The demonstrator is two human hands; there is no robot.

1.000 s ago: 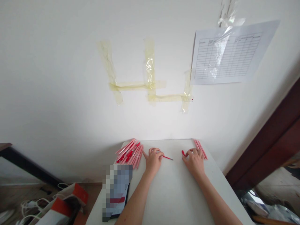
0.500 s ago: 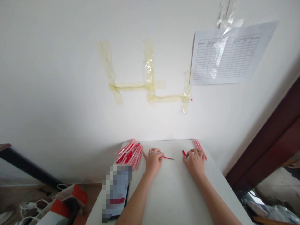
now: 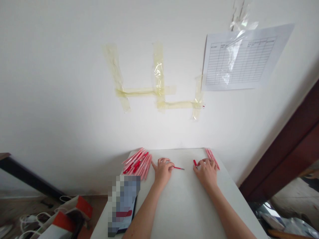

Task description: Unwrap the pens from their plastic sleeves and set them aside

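Observation:
My left hand (image 3: 163, 170) is closed over the white table, with its fingertips pinching a thin red pen refill (image 3: 178, 168). The refill's dark tip points right, and the fingers cover its other end. Across a gap to the right, my right hand (image 3: 208, 171) grips a small red pen cap (image 3: 195, 163) between thumb and fingers. The cap's top leans up and left; its lower end is partly hidden. Left of my left hand lies a pile of pink pens (image 3: 139, 162), several with red caps. A few pink pens (image 3: 211, 157) lie just beyond my right hand.
A phone (image 3: 124, 205), its screen blurred out, lies on the table's (image 3: 186, 205) left side. Behind the table rises a white wall with yellowed tape (image 3: 159, 76) and a printed sheet (image 3: 241, 63). Boxes and cables (image 3: 62, 219) are on the floor at left.
My right hand and the pen cap have shifted very slightly left. My left hand keeps its hold on the refill, almost unmoved.

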